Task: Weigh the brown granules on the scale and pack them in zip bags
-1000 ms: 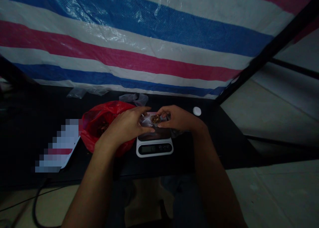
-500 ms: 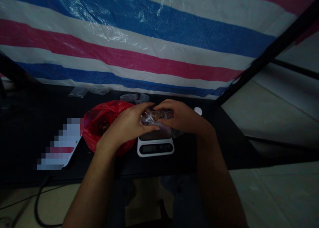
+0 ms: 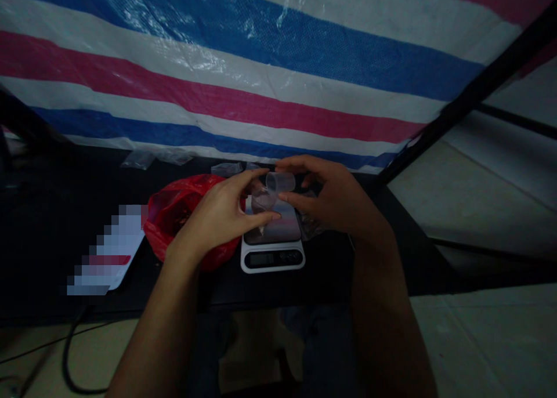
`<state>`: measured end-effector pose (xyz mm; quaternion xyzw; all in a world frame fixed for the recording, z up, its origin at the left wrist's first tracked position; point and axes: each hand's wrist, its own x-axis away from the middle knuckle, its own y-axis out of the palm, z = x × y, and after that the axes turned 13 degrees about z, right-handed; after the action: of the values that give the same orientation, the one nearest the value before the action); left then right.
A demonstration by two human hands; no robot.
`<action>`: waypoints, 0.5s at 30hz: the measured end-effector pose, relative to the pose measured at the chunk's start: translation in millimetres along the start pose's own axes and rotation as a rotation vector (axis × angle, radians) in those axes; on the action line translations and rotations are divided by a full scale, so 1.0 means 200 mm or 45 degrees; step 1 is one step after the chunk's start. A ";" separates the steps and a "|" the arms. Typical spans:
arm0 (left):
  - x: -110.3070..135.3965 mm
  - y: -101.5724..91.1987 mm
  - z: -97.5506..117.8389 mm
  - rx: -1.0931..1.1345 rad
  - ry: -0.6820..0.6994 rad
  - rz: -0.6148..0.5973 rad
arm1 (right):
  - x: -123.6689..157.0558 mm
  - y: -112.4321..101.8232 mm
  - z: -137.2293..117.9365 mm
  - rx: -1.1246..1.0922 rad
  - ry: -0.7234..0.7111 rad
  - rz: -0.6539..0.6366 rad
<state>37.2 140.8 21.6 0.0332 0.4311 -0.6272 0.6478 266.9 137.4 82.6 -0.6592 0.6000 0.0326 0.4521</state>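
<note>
My right hand pinches a small clear plastic cup, tipped on its side with its mouth toward the left. My left hand pinches a small clear plastic bag right under the cup's mouth. Both are held just above a white digital kitchen scale on the dark table. What the bag contains is too dim to make out.
A red plastic bag lies left of the scale. Loose clear bags sit behind it near the striped tarp. A blurred paper lies at the left. A black cable runs over the floor.
Both hands rose slightly over the scale. The right hand tipped the cup onto its side; the brown contents seen in it earlier no longer show there.
</note>
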 end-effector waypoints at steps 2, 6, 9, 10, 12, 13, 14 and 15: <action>0.00 -0.01 0.00 -0.013 -0.002 0.028 | 0.00 -0.01 0.03 -0.050 0.076 0.009; 0.00 -0.02 -0.01 -0.014 -0.067 0.100 | 0.01 0.03 0.14 -0.054 0.207 -0.187; -0.01 -0.03 -0.01 -0.040 -0.102 0.148 | 0.00 0.10 0.20 0.015 0.308 -0.407; -0.01 -0.03 -0.01 -0.049 -0.105 0.155 | 0.00 0.11 0.21 0.023 0.341 -0.458; -0.01 -0.03 -0.01 -0.053 -0.105 0.157 | 0.00 0.11 0.22 0.043 0.384 -0.501; -0.01 -0.03 -0.01 -0.053 -0.105 0.154 | 0.00 0.10 0.22 0.075 0.395 -0.498; -0.01 -0.04 -0.01 -0.054 -0.105 0.150 | 0.01 0.08 0.23 0.132 0.403 -0.482; -0.01 -0.04 -0.01 -0.059 -0.107 0.147 | 0.02 0.05 0.24 0.210 0.409 -0.462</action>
<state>30.4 141.7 24.9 0.0167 0.4152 -0.5794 0.7011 284.0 165.9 46.1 -0.7138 0.5365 -0.2033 0.4017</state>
